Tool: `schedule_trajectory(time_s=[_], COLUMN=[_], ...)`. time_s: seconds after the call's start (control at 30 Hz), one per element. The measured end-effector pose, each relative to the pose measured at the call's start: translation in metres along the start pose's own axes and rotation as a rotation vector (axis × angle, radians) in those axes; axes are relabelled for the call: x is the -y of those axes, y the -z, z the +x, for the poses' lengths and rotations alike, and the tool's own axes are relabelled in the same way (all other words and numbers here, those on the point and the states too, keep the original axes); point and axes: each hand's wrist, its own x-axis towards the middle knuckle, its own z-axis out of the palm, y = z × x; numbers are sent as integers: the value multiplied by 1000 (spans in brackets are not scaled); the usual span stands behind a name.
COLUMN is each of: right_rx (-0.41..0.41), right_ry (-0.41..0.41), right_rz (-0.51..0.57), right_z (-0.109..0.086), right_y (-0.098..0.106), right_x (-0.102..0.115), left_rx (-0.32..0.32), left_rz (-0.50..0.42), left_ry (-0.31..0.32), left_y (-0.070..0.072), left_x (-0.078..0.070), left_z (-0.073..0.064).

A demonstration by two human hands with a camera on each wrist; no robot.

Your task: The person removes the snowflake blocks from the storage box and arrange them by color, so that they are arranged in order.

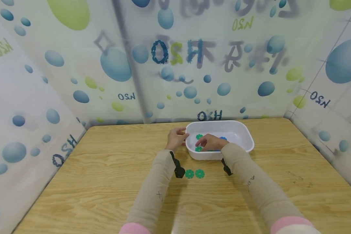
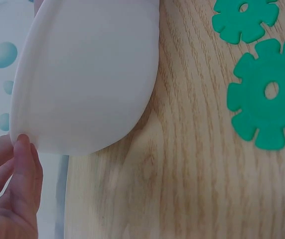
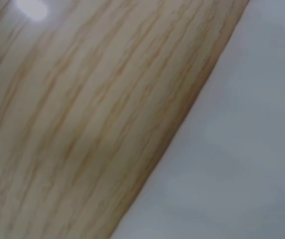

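A white plastic tub (image 1: 245, 138) stands on the table, with green notched discs (image 1: 199, 136) and blue pieces (image 1: 223, 138) inside. At its left end, my left hand (image 1: 176, 139) pinches the rim between thumb and fingers; the left wrist view shows the fingertips (image 2: 24, 149) at the tub's edge. My right hand (image 1: 212, 142) reaches over the near wall into the tub, its fingers bent loosely downward beside another green disc (image 1: 198, 149). Whether they touch that disc is too small to tell. The right wrist view shows only the tub wall (image 3: 232, 149) and wood, without the hand.
Two green notched discs (image 1: 200, 173) lie side by side on the wooden table (image 1: 111, 169), in front of the tub. A patterned curtain (image 1: 175, 81) hangs behind the table's far edge. Black wrist straps (image 1: 178, 169) sit at both cuffs.
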Motion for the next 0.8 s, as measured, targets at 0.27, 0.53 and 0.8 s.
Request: schedule_trajectory(time_s=[0.27, 0.53, 0.8], right_rx=[10, -20, -66], right_ry=[28, 1, 14], right_rz=[26, 11, -25], right_z=[18, 6, -1], right_y=[-1, 0, -2], right_x=[-18, -3, 3], left_rx=[1, 1, -3], left_rz=[6, -8, -17], left_ry=[17, 9, -1], left_y=[0, 0, 0], left_x=[1, 0, 2], left_z=[2, 1, 1])
